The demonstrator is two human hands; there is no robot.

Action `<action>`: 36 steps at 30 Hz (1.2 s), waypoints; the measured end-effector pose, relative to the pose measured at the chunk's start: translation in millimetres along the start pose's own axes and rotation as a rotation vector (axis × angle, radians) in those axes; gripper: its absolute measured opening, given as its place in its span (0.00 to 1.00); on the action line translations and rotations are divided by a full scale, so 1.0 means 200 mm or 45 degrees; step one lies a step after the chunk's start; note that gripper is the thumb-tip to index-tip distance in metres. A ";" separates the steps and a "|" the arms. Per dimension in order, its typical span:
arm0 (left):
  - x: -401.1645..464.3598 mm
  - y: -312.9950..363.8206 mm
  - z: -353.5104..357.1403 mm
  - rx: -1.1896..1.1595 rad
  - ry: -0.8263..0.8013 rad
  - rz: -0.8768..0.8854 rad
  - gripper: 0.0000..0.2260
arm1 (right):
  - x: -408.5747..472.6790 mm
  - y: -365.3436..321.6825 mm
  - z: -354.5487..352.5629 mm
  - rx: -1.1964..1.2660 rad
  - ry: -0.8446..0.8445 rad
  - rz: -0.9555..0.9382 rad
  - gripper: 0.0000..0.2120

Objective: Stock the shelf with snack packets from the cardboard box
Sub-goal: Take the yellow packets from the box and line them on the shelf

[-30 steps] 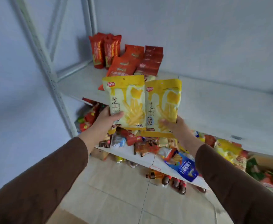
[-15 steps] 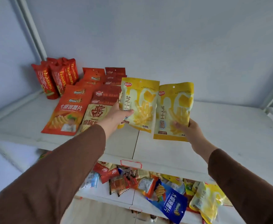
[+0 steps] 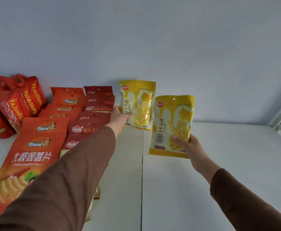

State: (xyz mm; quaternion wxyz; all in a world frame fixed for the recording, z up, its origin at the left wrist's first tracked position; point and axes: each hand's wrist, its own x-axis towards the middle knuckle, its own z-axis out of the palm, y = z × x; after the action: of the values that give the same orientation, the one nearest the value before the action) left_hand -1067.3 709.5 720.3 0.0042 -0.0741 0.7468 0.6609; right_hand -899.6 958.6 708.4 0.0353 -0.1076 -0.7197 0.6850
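Both arms in brown sleeves reach out over the white shelf [image 3: 219,164]. Left hand [image 3: 119,118] is stretched far toward the back edge, thumb and fingers pinching the lower left side of a yellow snack packet [image 3: 139,105]. That packet stands upright close to the back wall, its bottom edge at or just above the shelf; cannot tell if it touches. Right hand [image 3: 190,145] grips a 2nd yellow packet [image 3: 173,125] by its lower right corner, thumb on the front, fingers curled behind. This one is held upright, nearer the front than the 1st and just to its right, off the shelf surface.

Left half of the shelf is stocked. A row of dark red packets [image 3: 93,114] lies flat and overlapping, running from the back edge toward the front, just left of the left hand. Beside it, further left, a row of orange-red packets [image 3: 41,147] lies the same way, the nearest one partly under the left sleeve. At the back left corner, a cluster of red packets [image 3: 16,104] stands upright and tilted. A seam [image 3: 142,180] runs front to back down the shelf middle.
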 end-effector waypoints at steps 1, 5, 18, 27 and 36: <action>0.05 -0.01 0.01 -0.002 0.015 -0.009 0.18 | 0.03 0.01 0.02 0.006 -0.003 0.010 0.16; 0.19 -0.07 0.04 0.065 0.113 -0.103 0.19 | 0.12 0.04 0.08 0.055 -0.016 0.041 0.17; 0.31 -0.11 0.12 0.376 0.265 -0.228 0.29 | 0.27 0.09 0.19 0.148 -0.068 0.062 0.13; 0.04 0.00 0.09 0.423 0.198 0.092 0.32 | 0.39 0.09 0.32 0.103 -0.144 0.030 0.13; -0.17 0.10 -0.29 1.598 -0.068 0.764 0.21 | 0.54 0.09 0.62 0.194 -0.250 0.035 0.14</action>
State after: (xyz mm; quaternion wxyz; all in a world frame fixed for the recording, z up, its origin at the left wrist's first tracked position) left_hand -1029.8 658.5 751.1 -0.1183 0.1680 0.9755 0.0786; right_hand -1028.1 860.0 673.5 -0.0367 -0.0470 -0.6639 0.7454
